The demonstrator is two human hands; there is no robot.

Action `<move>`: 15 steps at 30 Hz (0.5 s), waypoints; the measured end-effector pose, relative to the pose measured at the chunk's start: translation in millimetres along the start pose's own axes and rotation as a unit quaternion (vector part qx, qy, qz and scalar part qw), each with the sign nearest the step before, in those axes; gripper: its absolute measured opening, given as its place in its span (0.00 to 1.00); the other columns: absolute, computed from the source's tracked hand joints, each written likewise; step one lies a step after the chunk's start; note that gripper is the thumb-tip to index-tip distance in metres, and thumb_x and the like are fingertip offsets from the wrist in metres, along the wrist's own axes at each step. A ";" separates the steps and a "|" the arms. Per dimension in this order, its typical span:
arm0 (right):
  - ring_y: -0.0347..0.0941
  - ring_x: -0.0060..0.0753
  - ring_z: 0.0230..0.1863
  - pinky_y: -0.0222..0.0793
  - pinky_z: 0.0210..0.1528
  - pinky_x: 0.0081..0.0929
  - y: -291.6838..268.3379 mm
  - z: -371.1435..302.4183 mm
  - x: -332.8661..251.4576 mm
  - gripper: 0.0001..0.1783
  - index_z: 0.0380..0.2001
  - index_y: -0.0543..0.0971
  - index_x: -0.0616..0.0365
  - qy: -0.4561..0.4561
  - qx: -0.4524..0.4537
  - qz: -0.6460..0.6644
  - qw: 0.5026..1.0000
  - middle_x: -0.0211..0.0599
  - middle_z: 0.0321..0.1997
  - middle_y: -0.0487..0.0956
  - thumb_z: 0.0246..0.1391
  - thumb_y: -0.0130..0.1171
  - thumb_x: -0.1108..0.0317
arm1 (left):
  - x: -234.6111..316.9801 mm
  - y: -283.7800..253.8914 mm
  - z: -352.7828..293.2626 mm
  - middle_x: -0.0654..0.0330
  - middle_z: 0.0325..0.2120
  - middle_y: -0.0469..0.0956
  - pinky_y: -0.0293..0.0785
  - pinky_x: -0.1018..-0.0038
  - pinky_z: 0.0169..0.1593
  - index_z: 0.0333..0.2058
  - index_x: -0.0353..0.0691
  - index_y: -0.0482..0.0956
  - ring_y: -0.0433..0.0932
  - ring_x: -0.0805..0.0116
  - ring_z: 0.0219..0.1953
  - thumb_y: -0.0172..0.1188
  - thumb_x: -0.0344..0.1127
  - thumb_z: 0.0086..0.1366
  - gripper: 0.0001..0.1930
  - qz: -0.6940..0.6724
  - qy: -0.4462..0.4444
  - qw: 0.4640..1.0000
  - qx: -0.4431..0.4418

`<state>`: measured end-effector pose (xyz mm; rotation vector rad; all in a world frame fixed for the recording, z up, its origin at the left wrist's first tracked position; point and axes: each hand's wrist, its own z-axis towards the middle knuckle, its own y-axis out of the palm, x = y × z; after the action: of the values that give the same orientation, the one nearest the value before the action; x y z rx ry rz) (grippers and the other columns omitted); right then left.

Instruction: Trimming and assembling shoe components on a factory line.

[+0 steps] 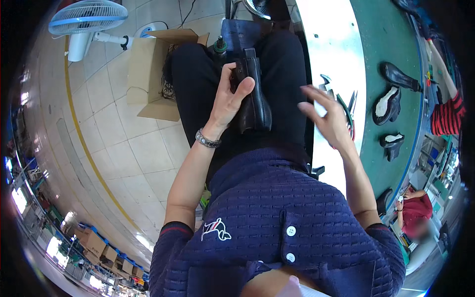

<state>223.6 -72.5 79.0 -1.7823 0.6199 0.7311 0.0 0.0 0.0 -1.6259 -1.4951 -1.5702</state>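
A black leather boot (257, 106) rests over my lap between my thighs, its toe toward my body. My left hand (229, 99) is closed around the boot's upper part, with the thumb lying along it. My right hand (327, 116) is raised to the right of the boot, over the edge of the white work surface (341, 29). Its fingers are apart and nothing shows in them. Beside that hand lie hand tools, among them a metal tool that looks like a hammer head (324, 79) and a pointed tool (353, 101).
A green belt (363, 166) at the right carries several dark shoes, including a boot (400, 76) and a shoe with pale lining (386, 106). On the left stand an open cardboard box (143, 74) and a fan (86, 24). Other people sit along the belt's far side.
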 end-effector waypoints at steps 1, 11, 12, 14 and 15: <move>0.76 0.40 0.54 0.69 0.56 0.27 -0.9 -1.9 -4.4 0.27 0.56 0.71 0.69 0.006 -0.001 0.002 1.000 0.52 0.53 0.77 0.61 0.57 0.59 | 1.4 2.4 -3.2 0.65 0.37 0.70 0.67 0.78 0.48 0.49 0.43 0.64 0.68 0.76 0.40 0.66 0.56 0.58 0.31 -0.010 0.001 1.000 0.003; 0.70 0.21 0.19 0.65 0.24 0.24 6.0 47.2 -54.5 0.17 0.30 0.85 0.66 0.141 -0.179 0.068 0.971 0.39 0.19 0.79 0.44 0.73 0.60 | -0.6 12.5 -13.6 0.64 0.35 0.71 0.70 0.78 0.43 0.46 0.42 0.65 0.70 0.76 0.37 0.69 0.52 0.56 0.29 -0.001 0.011 0.998 0.057; 0.70 0.21 0.19 0.65 0.24 0.24 4.4 48.7 -58.4 0.17 0.30 0.85 0.66 0.144 -0.179 0.067 0.971 0.39 0.19 0.79 0.44 0.73 0.60 | -3.1 11.5 -14.2 0.64 0.35 0.71 0.70 0.78 0.43 0.45 0.42 0.66 0.71 0.76 0.36 0.70 0.51 0.55 0.28 -0.002 0.014 0.998 0.060; 0.69 0.23 0.16 0.64 0.22 0.24 2.5 50.6 -64.0 0.16 0.28 0.85 0.64 0.158 -0.202 0.040 0.966 0.39 0.17 0.79 0.44 0.72 0.60 | -4.9 11.2 -14.6 0.63 0.35 0.72 0.70 0.78 0.43 0.45 0.42 0.66 0.71 0.76 0.36 0.70 0.51 0.56 0.28 0.002 0.017 0.998 0.058; 0.69 0.23 0.16 0.64 0.22 0.24 4.6 49.3 -63.4 0.16 0.28 0.85 0.64 0.161 -0.199 0.038 0.966 0.39 0.17 0.79 0.44 0.72 0.60 | -5.4 11.7 -13.7 0.63 0.35 0.72 0.70 0.78 0.43 0.45 0.41 0.66 0.71 0.76 0.37 0.70 0.51 0.56 0.28 0.008 0.021 0.998 0.055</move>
<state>168.4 -23.0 110.2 -2.2885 0.8013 0.6539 5.5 -17.7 3.1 -1.5298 -1.5160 -1.4775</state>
